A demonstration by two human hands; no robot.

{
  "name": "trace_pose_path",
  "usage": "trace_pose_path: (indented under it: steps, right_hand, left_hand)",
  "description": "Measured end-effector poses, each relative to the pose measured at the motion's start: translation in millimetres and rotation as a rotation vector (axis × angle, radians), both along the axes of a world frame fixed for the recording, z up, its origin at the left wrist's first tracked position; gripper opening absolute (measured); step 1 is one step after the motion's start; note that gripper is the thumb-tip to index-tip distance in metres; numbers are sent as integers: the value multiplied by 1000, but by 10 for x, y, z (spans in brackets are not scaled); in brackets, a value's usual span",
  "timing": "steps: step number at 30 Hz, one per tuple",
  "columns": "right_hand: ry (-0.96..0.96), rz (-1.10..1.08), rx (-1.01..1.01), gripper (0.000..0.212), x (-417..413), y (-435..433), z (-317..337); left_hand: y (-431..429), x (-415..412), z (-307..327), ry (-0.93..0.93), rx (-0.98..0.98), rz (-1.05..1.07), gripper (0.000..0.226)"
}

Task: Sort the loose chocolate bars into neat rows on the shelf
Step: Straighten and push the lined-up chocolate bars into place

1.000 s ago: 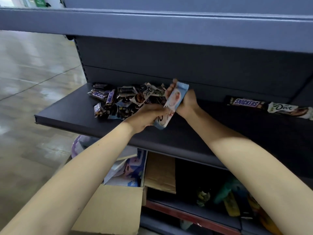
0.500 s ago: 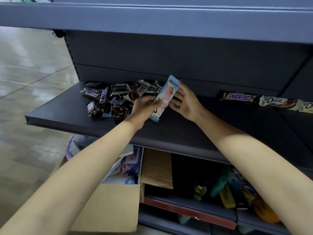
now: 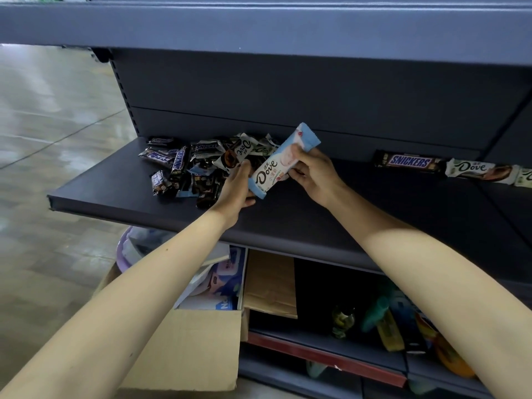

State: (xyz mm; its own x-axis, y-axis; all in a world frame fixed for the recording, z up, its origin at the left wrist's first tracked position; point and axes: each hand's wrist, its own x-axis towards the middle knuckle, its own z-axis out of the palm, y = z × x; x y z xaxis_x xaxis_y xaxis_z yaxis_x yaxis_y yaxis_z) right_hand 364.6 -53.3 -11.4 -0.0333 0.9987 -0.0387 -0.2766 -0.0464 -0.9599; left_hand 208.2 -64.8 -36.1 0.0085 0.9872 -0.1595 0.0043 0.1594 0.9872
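Now the pile of loose bars (image 3: 190, 165) lies on the shelf (image 3: 316, 223) as before, at 10 o'clock from the left hand (image 3: 234, 191). Its fingers hold the lower end of the light-blue Dove bar (image 3: 275, 167), which is above the shelf, tilted toward 1 o'clock, with its face turned more to the camera than before. The right hand (image 3: 315, 177) pinches its upper end. At 3 o'clock lie a Snickers bar (image 3: 408, 162) and a white Dove bar (image 3: 478, 169).

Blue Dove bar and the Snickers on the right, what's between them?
The right hand gripping the Dove bar, then bare shelf; head view.
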Motion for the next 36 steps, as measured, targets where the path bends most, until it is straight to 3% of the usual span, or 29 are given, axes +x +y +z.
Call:
trace_pose_path:
  steps: [2,4,6,9,11,14,19,24,30,36]
  right_hand:
    - [93,-28,-19,2,40,-3,-21]
    - [108,-50,-51,1,119,-17,-41]
    - [29,-67,-115,9,242,-42,-63]
    - [-115,-176,-181,24,502,-93,-93]
    - [-134,-290,-186,26,734,-135,-100]
    - [-115,-421,-188,21,1178,-217,-101]
    - [-110,-528,-184,26,2068,-408,-134]
    - [-306,-661,-163,32,3091,-619,-191]
    - [-537,-774,-157,4,4362,-991,-175]
    - [-559,-767,-206,10,5418,-1302,-116]
  left_hand:
    - [-24,40,-26,11,31,-64,22]
    - [-14,116,-31,46,106,-52,28]
    - [9,222,-28,103,155,-22,36]
    - [48,444,13,202,186,-32,30]
    - [113,651,32,275,221,-65,20]
    - [151,1099,82,342,266,-127,24]
    - [-1,1989,150,354,325,-208,21]
    - [-173,2975,136,375,345,-235,25]
    - [-412,4294,67,329,319,-249,36]
    - [-559,5378,49,251,222,-283,24]
